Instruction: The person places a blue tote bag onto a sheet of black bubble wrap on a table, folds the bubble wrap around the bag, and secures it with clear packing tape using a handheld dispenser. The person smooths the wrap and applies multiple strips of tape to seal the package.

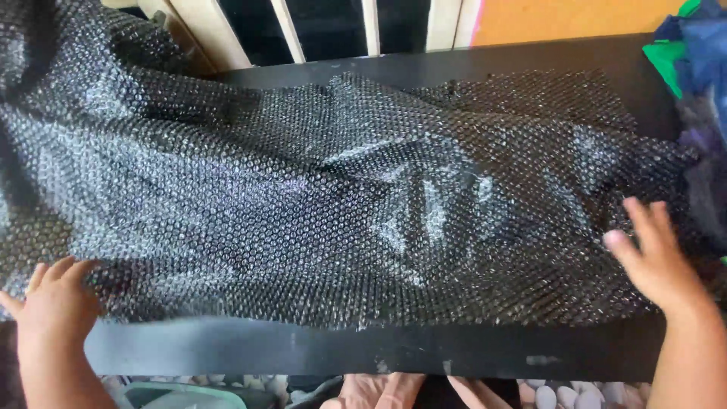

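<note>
A wide sheet of clear bubble wrap, packing material, lies crumpled across the middle of the frame on the black desk. No labels, signs or screens show.

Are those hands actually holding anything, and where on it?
Both rest on the bubble wrap sheet: the left hand at its near left edge, the right hand at its near right edge. Whether fingers grip it cannot be told.

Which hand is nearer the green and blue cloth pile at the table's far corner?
Right. The right hand rests on the bubble wrap just below the cloth pile; the left hand is at the opposite end.
</note>
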